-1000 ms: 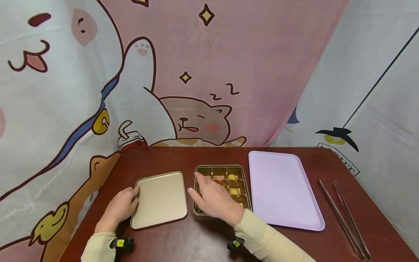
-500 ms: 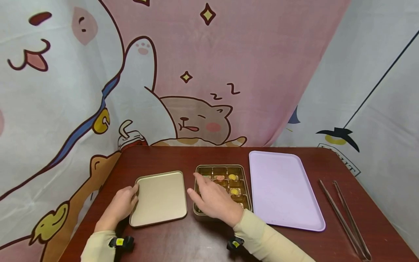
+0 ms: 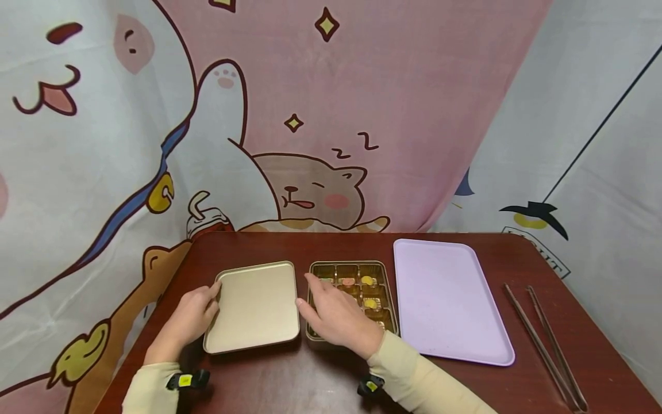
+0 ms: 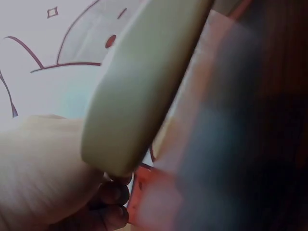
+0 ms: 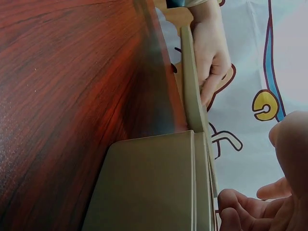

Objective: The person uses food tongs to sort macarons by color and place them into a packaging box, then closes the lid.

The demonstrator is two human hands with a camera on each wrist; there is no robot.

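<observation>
A square, pale gold tin lid [image 3: 253, 307] is held at its left edge by my left hand [image 3: 191, 316], thumb on top. In the left wrist view the lid [image 4: 139, 91] rises at a slant beside that hand [image 4: 43, 168], with fingertips below its rim. To its right stands the open square tin [image 3: 391, 310], with a gold divided insert. Small yellow pieces [image 3: 370, 303] and a pink piece [image 3: 349, 282] lie in its compartments. My right hand [image 3: 338, 316] lies over the tin's left and near part, hiding several compartments, index finger extended and thumb apart.
A lilac tray [image 3: 450, 299] lies to the right of the tin. Metal tongs [image 3: 543, 345] lie farther right on the dark red wooden table [image 3: 289, 379]. A cartoon-print cloth [image 3: 414, 103] hangs behind the table. Black wrist cameras [image 3: 188, 380] sit at both sleeves.
The lid has risen slightly and shifted right towards the tin, with my left hand moving along at its edge. My right hand stays over the tin.
</observation>
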